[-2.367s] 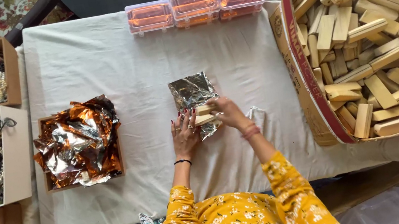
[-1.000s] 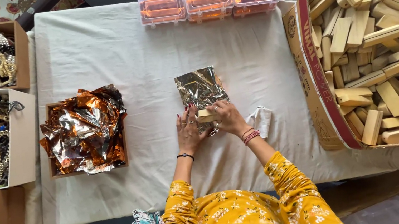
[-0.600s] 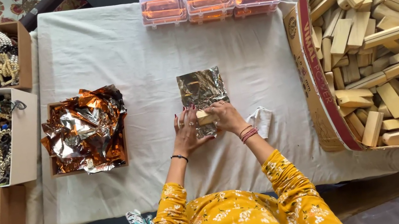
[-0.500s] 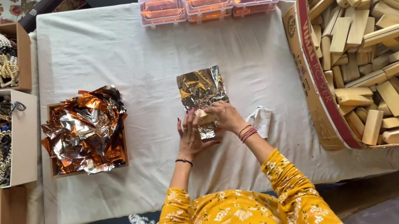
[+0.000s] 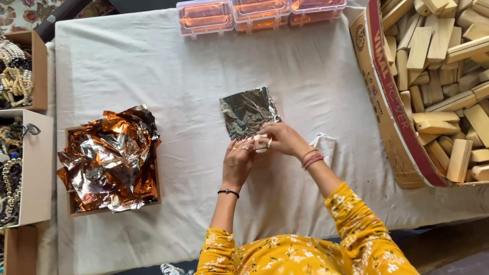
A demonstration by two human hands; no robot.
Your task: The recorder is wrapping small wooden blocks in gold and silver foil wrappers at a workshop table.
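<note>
Centrally, both hands (image 5: 263, 151) closed around a small wooden block (image 5: 260, 141) on foil sheet (image 5: 247, 112), cardboard box (image 5: 386, 102) full of blocks.

The foil sheet (image 5: 247, 112) now lies flat and square on the white tablecloth (image 5: 136, 69), no longer crumpled and raised as at the start. Both hands are closer together at its near edge: the left hand (image 5: 237, 165) and right hand (image 5: 284, 140) now pinch the small wooden block (image 5: 259, 141) between their fingertips.
</note>
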